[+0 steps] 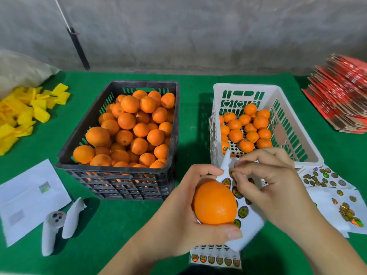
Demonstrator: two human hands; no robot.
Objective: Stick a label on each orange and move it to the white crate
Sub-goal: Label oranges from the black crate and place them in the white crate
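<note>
1. Left hand point(178, 211): fingers curled round the orange point(215, 203) and label sheet point(244, 207), near centre, steadying both.
2. Right hand point(266, 187): fingertips pinching a label loose.
3. White crate point(248, 88): far right, within reach.

Two bare forearms reach in from the bottom edge, converging toward the centre. The left hand point(190, 213) is cupped palm-up, its fingers and thumb curled around a round, glossy orange fruit point(215, 203) and a white sheet of round gold-and-black stickers point(241, 207) tucked behind it. The right hand point(266, 181) arches over from the right, fingers bent, its fingertips point(235, 172) pinching at the sheet's upper edge.
</note>
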